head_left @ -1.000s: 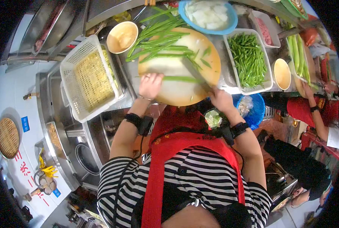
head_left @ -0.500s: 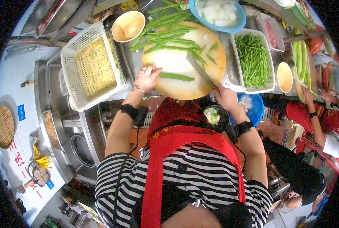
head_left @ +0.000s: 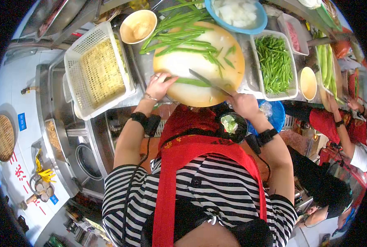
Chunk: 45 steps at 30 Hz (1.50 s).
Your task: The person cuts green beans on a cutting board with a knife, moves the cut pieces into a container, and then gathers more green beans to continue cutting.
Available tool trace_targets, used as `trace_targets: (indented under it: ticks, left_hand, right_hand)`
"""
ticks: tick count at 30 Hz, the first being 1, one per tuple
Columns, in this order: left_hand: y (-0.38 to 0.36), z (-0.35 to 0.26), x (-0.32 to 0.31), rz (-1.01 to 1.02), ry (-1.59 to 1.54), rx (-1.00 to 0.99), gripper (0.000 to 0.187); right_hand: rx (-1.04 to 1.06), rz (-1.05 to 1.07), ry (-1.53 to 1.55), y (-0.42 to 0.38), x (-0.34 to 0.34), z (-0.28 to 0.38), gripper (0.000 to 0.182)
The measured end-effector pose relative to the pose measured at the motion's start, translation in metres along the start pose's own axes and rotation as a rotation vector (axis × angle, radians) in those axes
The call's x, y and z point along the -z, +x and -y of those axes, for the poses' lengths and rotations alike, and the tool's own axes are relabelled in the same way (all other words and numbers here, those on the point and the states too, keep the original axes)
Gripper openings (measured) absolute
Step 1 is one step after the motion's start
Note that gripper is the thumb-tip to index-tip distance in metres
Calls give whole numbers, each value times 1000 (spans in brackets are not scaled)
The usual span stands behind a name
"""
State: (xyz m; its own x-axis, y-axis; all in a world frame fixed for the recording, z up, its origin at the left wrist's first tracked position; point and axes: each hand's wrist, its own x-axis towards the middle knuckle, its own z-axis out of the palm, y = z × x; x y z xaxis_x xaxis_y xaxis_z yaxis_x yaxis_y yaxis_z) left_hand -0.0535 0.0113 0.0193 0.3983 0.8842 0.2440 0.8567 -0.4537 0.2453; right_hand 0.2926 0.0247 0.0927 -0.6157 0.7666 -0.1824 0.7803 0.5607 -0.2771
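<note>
On the round cutting board (head_left: 183,99), my left hand (head_left: 159,85) pinches the left end of a long green bean (head_left: 193,82) lying crosswise near the front. My right hand (head_left: 245,105) is wrapped round the handle of a knife (head_left: 206,79). Its blade slants to the upper left, crossing over the bean's right part in this view. More whole green beans (head_left: 183,39) lie in a pile at the back left of the board and beyond its edge. A few cut pieces (head_left: 228,62) rest at the board's right side.
A white basket of cut green beans (head_left: 274,64) stands at the right, a larger white basket (head_left: 99,76) at the left. Behind are a pale bowl (head_left: 138,26) and a blue bowl of white pieces (head_left: 237,15). Another person's hand (head_left: 333,105) is at a board far right.
The knife has swung flatter, its tip moving left and down over the bean. My right hand has shifted slightly left. My left hand stays about where it was.
</note>
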Motion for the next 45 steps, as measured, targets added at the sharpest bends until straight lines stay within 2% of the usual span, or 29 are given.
trace_targets:
  ticks: [2, 5, 7, 8, 11, 13, 18, 21, 25, 28, 32, 35, 39, 41, 45]
  left_hand:
    - [3, -1, -3, -11, 18, -11, 34]
    - [6, -5, -7, -19, 32, -24, 37]
    - [6, -4, -9, -7, 32, -26, 39]
    - [8, -4, -13, -25, 28, -36, 37]
    - [10, -12, -18, -38, 3, -44, 34]
    - [17, -14, -14, -44, 2, -51, 33]
    - [2, -1, -2, -240, 32, 6, 26]
    - [-3, -3, -4, -212, 27, 64, 23]
    - [2, -5, -7, -252, -12, 9, 22]
    - [9, -17, -8, -313, -20, 8, 23]
    - [12, -20, -10, -290, -61, 12, 24]
    - [15, -25, -19, -269, -101, 21, 25]
    - [15, -26, -21, -294, -102, 9, 25]
    - [19, -28, -19, -305, -100, 23, 24]
    - [25, -33, -23, -302, -132, 52, 24]
  right_hand:
    - [-67, 21, -30, -1, 2, 4, 20]
    - [-23, 32, -84, 6, -22, -8, 21]
    - [-33, 37, -65, 3, 3, 1, 22]
    - [-42, 43, -50, 3, 13, 3, 23]
    - [-35, 8, -84, 7, -26, -3, 23]
    - [-69, -5, -81, 12, -11, 1, 23]
    - [-52, 25, -52, 10, 1, 8, 22]
    - [-70, 105, -123, 22, -12, 10, 22]
    - [-36, -15, -15, 11, 6, 6, 25]
    - [-47, 39, -101, 16, -16, 5, 23]
    - [-58, 76, -131, 15, 10, 6, 22]
    - [-107, 26, -108, 19, -29, 0, 24]
    - [-73, 59, -121, 19, -7, 1, 25]
    - [-47, -8, -74, 16, 1, 3, 24]
    - [-117, -13, -96, 27, -21, 2, 22]
